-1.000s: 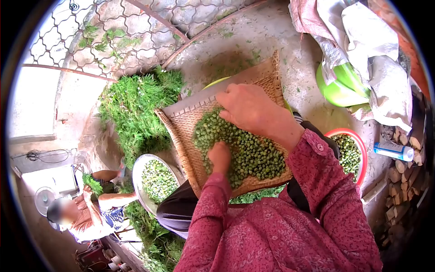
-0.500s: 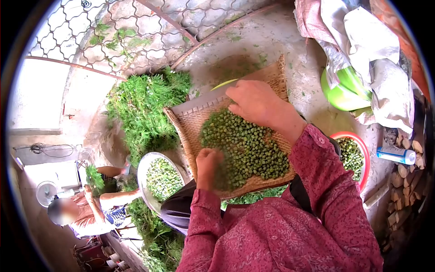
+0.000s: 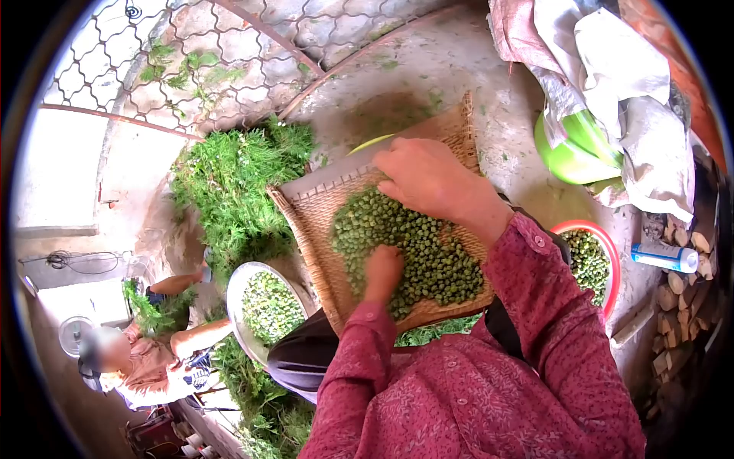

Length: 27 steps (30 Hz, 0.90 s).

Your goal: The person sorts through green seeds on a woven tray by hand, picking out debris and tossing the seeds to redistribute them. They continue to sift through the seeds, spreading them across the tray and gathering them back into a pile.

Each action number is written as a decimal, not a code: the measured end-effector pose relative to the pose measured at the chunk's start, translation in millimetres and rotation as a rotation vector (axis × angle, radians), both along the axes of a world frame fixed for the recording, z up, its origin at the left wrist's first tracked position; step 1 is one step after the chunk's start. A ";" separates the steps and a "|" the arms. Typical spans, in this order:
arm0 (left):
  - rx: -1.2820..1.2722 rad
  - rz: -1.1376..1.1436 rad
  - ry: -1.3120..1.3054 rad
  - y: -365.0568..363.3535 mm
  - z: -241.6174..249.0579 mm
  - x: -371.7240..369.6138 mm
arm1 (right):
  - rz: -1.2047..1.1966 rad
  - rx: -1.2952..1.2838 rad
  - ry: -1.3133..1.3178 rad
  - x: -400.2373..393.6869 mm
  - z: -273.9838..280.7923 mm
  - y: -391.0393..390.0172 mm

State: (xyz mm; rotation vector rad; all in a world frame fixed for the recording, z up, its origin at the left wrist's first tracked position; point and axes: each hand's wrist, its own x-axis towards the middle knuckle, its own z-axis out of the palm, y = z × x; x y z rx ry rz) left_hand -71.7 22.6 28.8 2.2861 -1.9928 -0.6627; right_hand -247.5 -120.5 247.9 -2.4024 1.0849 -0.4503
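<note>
A woven basket tray lies across my lap, with small round green pods spread over it. My left hand is down among the pods near the middle of the tray, fingers bent and closed; whatever they hold is hidden. Above the tray's upper part is my right hand, fingers curled together over the upper edge of the pods. Its fingertips are partly hidden, and nothing in them can be made out.
Left of the tray are a metal basin of pale green pods and heaped green plants. Another person sits lower left. At right stand a red-rimmed basin, a blue-and-white can, firewood and white sacks.
My left hand has moved right and slightly up, from the tray's left part into the pods. My right hand stays nearly in place. The view has shifted a little.
</note>
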 end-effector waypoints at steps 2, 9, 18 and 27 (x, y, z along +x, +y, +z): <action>0.007 -0.027 -0.149 -1.3 -2.0 -7.4 | -0.009 0.011 -0.005 0.1 -0.9 -0.1; 0.046 0.000 -0.210 -4.2 -7.4 -15.0 | -0.014 0.035 0.010 1.8 2.7 2.0; -0.088 0.097 0.043 8.2 9.7 9.8 | -0.017 0.009 -0.044 -3.5 2.2 0.2; 0.099 0.173 0.513 12.0 5.1 -0.1 | -0.052 -0.120 -0.143 0.1 -5.1 2.1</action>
